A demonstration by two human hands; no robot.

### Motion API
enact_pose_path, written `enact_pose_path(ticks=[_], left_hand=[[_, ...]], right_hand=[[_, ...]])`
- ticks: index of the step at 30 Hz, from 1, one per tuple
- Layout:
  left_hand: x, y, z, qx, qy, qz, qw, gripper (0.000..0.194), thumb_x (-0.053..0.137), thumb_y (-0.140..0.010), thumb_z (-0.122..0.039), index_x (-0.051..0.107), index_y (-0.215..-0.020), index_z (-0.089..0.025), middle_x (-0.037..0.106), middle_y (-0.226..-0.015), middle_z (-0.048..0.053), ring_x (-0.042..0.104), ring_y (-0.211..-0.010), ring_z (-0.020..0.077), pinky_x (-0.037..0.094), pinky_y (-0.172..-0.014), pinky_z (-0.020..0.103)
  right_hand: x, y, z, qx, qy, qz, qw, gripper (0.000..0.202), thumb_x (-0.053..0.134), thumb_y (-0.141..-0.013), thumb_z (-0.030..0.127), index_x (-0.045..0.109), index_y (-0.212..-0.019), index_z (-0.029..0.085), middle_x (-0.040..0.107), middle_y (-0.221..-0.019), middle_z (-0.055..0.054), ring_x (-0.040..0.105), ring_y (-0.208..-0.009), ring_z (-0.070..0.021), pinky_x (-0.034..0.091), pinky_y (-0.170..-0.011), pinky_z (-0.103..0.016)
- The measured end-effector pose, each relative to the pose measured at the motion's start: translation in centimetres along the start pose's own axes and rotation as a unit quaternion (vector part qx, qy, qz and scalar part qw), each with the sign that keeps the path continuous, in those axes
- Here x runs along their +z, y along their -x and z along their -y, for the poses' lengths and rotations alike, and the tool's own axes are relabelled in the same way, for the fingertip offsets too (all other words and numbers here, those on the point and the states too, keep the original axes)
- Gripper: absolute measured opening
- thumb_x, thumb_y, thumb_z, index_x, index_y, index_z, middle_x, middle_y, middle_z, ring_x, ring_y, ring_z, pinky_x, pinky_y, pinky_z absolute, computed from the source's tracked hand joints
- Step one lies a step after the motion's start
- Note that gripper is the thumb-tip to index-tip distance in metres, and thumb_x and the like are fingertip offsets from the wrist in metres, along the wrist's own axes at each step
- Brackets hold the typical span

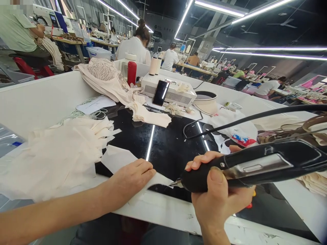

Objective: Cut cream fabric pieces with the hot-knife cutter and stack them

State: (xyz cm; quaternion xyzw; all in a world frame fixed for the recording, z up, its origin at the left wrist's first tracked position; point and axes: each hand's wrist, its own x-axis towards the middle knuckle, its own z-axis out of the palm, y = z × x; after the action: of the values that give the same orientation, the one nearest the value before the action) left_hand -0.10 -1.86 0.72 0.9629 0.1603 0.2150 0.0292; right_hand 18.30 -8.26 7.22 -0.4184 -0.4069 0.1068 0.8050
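Observation:
My right hand [219, 194] is wrapped round a black corded electric cutter [255, 166] with a silver panel, its thumb on the near side. The cutter's thin metal tip [176, 183] points left and meets the edge of a pale fabric piece [120, 158]. Pressed down on that piece is my left hand [135, 177], fingers together and partly hidden beneath. Under the fabric lies a glossy black board [176, 143]. Close to my left forearm spreads a heap of cream fabric pieces [58, 156].
A white vented box [168, 92] with a phone [160, 92] leaning on it stands at the back. Around it are a red bottle [131, 73], beige garments [104, 76] and a round container [206, 102]. The cutter's black cord [255, 119] arches across the right side. People sit at machines beyond.

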Motion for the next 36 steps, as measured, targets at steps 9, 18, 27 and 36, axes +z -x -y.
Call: enact_pose_path(ticks=[9,18,27,36], left_hand=[[0.0,0.2,0.3,0.014,0.014,0.001,1.0,0.038,0.045,-0.088,0.011,0.055,-0.115,-0.014,0.066,-0.108,0.009,0.065,-0.097,0.0219,0.058,-0.085,0.033],[0.3,0.5,-0.2,0.029,-0.05,0.01,0.998,0.033,0.046,-0.095,0.008,0.058,-0.115,-0.016,0.068,-0.106,0.007,0.067,-0.098,0.0204,0.056,-0.088,0.032],[0.9,0.0,-1.5,0.049,-0.142,0.016,0.989,0.009,0.055,-0.102,-0.011,0.062,-0.109,-0.012,0.066,-0.093,0.006,0.064,-0.085,0.0213,0.054,-0.076,0.034],[0.4,0.0,-3.2,0.013,-0.146,0.018,0.989,0.063,0.086,-0.082,-0.057,0.062,-0.121,-0.015,0.069,-0.101,0.007,0.065,-0.094,0.0271,0.053,-0.075,0.037]], right_hand=[[-0.1,0.2,0.2,0.011,0.001,0.003,1.0,0.044,0.079,-0.085,0.027,0.055,-0.122,0.025,0.065,-0.082,0.004,0.062,-0.059,-0.014,0.058,-0.053,-0.031],[-0.2,0.6,0.2,0.011,-0.018,0.009,1.0,0.045,0.081,-0.086,0.027,0.057,-0.124,0.026,0.066,-0.084,0.003,0.064,-0.062,-0.0144,0.059,-0.054,-0.031],[-0.1,0.8,0.4,0.008,-0.015,0.0,1.0,0.047,0.08,-0.085,0.023,0.059,-0.127,0.025,0.067,-0.083,0.002,0.064,-0.061,-0.0148,0.059,-0.053,-0.031],[-0.2,0.9,0.6,0.003,-0.021,0.007,1.0,0.045,0.08,-0.085,0.02,0.061,-0.125,0.025,0.068,-0.083,0.002,0.065,-0.062,-0.0152,0.059,-0.053,-0.031]])
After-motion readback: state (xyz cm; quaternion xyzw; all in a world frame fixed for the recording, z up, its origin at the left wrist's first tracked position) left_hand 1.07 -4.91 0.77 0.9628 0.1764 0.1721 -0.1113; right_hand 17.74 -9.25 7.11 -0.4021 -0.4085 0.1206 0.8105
